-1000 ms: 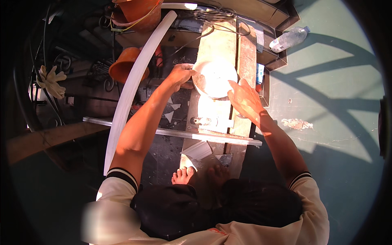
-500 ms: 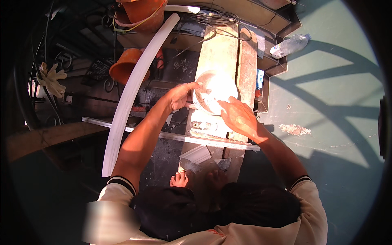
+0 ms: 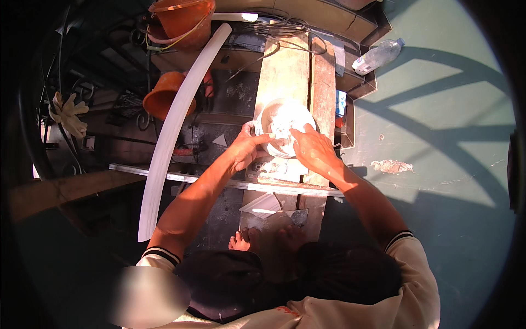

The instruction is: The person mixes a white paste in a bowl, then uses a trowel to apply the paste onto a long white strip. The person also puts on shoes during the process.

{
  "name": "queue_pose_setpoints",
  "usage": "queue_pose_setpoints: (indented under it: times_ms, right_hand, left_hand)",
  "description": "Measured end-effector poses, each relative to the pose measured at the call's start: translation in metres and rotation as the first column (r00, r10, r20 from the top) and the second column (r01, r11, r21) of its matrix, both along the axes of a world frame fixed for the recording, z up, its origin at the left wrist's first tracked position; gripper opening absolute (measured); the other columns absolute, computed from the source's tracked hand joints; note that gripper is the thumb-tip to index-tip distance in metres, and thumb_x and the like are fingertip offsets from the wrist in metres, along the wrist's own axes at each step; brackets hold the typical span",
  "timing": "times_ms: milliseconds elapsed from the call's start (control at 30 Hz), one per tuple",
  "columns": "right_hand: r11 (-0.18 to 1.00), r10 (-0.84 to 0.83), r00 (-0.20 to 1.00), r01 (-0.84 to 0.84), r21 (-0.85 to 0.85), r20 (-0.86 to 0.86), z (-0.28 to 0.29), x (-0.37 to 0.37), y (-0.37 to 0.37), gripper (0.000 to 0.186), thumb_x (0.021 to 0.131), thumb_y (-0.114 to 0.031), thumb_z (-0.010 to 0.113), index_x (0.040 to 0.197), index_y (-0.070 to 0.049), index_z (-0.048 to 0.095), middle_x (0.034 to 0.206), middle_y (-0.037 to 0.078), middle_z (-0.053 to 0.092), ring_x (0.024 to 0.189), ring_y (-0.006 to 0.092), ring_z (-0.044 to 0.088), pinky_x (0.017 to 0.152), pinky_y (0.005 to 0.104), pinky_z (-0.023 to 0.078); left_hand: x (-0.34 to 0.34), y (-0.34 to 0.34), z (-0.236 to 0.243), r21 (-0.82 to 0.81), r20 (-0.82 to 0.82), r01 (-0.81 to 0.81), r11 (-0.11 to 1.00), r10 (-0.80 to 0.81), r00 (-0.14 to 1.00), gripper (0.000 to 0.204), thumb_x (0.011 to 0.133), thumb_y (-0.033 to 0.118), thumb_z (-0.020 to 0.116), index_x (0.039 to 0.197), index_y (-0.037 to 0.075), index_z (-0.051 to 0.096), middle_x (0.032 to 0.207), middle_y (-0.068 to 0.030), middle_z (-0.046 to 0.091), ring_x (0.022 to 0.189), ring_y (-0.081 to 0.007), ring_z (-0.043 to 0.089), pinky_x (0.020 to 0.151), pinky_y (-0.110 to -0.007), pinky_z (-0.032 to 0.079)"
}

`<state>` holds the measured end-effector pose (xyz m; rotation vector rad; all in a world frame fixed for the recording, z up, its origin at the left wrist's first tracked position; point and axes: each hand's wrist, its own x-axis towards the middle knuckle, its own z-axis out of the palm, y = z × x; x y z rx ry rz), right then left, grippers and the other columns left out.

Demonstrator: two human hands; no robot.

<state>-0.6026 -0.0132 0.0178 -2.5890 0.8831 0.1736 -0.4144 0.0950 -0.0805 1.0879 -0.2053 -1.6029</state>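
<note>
A round white bowl (image 3: 262,118) stands on the wooden planks in strong sunlight, with pale white paste (image 3: 284,118) inside. My left hand (image 3: 245,148) grips its near left rim, the thumb over the edge and the other fingers around the outside. Over the near right side of the bowl, my right hand (image 3: 315,149) reaches in with its fingers bent together and touching the paste. Glare and the hand itself hide the fingertips, so whatever they hold cannot be made out.
A long white curved moulding (image 3: 183,112) slants at the left. A thin metal bar (image 3: 219,182) crosses the planks (image 3: 323,82) before my feet. Orange buckets (image 3: 189,24), coiled cable (image 3: 285,27) and a plastic bottle (image 3: 378,57) lie farther off. White moulding offcuts (image 3: 262,205) lie near my feet.
The view has shifted slightly. My left hand has come round to the bowl's nearer rim, its thumb now lower. My right hand stays at the bowl's right side.
</note>
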Motion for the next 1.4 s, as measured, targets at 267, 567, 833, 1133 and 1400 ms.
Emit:
queue_pose_setpoints:
  times_ms: [267, 567, 833, 1133, 1400]
  right_hand:
    - [1.0, 0.014, 0.997, -0.013, 0.014, -0.072, -0.005, -0.007, -0.014, 0.036, 0.099, -0.019, 0.054, 0.131, -0.006, 0.066, 0.118, 0.026, 0.063, 0.099, 0.0458, 0.069, 0.092, 0.0575, 0.052]
    - [0.996, -0.037, 0.999, 0.037, 0.081, -0.004, 0.022, -0.02, -0.032, 0.041, 0.1, -0.015, 0.053, 0.137, -0.001, 0.061, 0.112, 0.03, 0.062, 0.097, 0.047, 0.067, 0.087, 0.0552, 0.054]
    - [0.999, -0.018, 0.996, 0.021, -0.029, 0.09, 0.025, 0.016, 0.025, 0.038, 0.097, -0.018, 0.057, 0.132, -0.007, 0.069, 0.109, 0.027, 0.063, 0.098, 0.0456, 0.068, 0.087, 0.0562, 0.053]
    - [0.995, -0.1, 0.993, 0.098, 0.035, 0.059, -0.001, 0.017, 0.067, 0.041, 0.097, -0.017, 0.057, 0.135, -0.004, 0.067, 0.115, 0.028, 0.064, 0.104, 0.0457, 0.066, 0.093, 0.0534, 0.052]
    - [0.988, -0.153, 0.988, 0.153, 0.02, 0.007, -0.005, 0.029, 0.066, 0.043, 0.097, -0.019, 0.058, 0.136, -0.003, 0.066, 0.114, 0.028, 0.065, 0.108, 0.0452, 0.065, 0.097, 0.0515, 0.052]
  left_hand:
    - [0.025, -0.014, -0.016, 0.039, -0.027, 0.163, 0.986, -0.162, 0.986, 0.054, 0.103, 0.049, 0.061, 0.139, 0.009, 0.056, 0.124, -0.0134, 0.07, 0.104, -0.0251, 0.073, 0.083, -0.046, 0.063]
    - [0.004, 0.006, 0.008, -0.087, -0.127, -0.075, 0.993, 0.063, 0.99, 0.051, 0.095, 0.011, 0.066, 0.142, 0.005, 0.045, 0.13, -0.0154, 0.062, 0.118, -0.0295, 0.067, 0.089, -0.054, 0.063]
    - [0.012, 0.026, -0.008, -0.112, -0.021, -0.161, 0.981, 0.159, 0.987, 0.069, 0.09, 0.002, 0.073, 0.146, 0.005, 0.033, 0.134, -0.0194, 0.058, 0.119, -0.033, 0.065, 0.092, -0.059, 0.062]
    - [0.016, 0.045, -0.019, -0.153, -0.041, -0.103, 0.983, 0.098, 0.994, 0.08, 0.089, 0.0, 0.069, 0.158, 0.013, 0.03, 0.143, -0.0129, 0.057, 0.123, -0.0281, 0.065, 0.093, -0.055, 0.061]
    - [0.017, 0.049, -0.018, -0.162, -0.051, -0.092, 0.982, 0.085, 0.995, 0.084, 0.09, -0.001, 0.069, 0.16, 0.016, 0.027, 0.145, -0.0125, 0.056, 0.129, -0.0284, 0.061, 0.097, -0.056, 0.059]
